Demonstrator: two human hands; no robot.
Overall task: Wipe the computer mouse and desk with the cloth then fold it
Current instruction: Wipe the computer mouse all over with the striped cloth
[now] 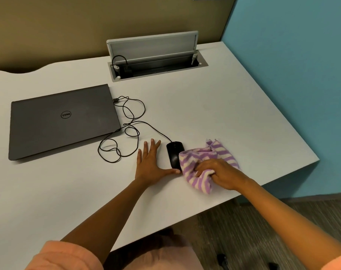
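A black wired computer mouse (174,153) lies on the white desk (214,114). My right hand (220,173) grips a bunched purple-and-cream striped cloth (202,162), whose left edge lies against and partly over the mouse's right side. My left hand (151,165) rests flat on the desk just left of the mouse, fingers spread, thumb reaching to the mouse's near end.
A closed dark laptop (62,119) lies to the left, with the mouse's black cable (126,129) looped between it and the mouse. An open grey cable box (156,57) is set into the desk at the back. The desk's right edge (294,133) runs near the cloth.
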